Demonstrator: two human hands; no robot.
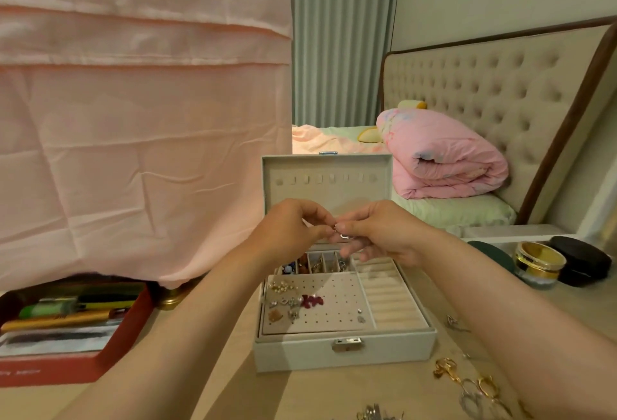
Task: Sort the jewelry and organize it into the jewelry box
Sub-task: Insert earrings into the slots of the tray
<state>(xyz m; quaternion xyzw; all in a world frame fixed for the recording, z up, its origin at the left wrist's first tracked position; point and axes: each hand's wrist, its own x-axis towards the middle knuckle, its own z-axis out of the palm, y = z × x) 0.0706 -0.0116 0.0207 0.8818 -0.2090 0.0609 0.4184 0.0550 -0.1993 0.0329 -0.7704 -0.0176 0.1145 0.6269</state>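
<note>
Silver and small, the jewelry piece (344,235) hangs down from the meeting fingertips of the left hand (290,232) and right hand (384,232). Both pinch its top, above the rear compartments of the open jewelry box (344,351). Its long axis is too tiny to tell.

The jewelry box (344,356) has a pale, matt, leather-like shell, a soft velvety lining and a shiny metal clasp (347,344). The small silver piece (344,236) pinched between the left hand (287,232) and right hand (387,232) gleams like polished metal. The tabletop (240,393) looks like smooth, matt light wood and the gold rings (447,369) on it are glossy metal; the pink cloth (133,152) is thin and creased, the headboard (484,92) is tufted matt fabric, and the jar (539,264) is glossy gold and glass
</note>
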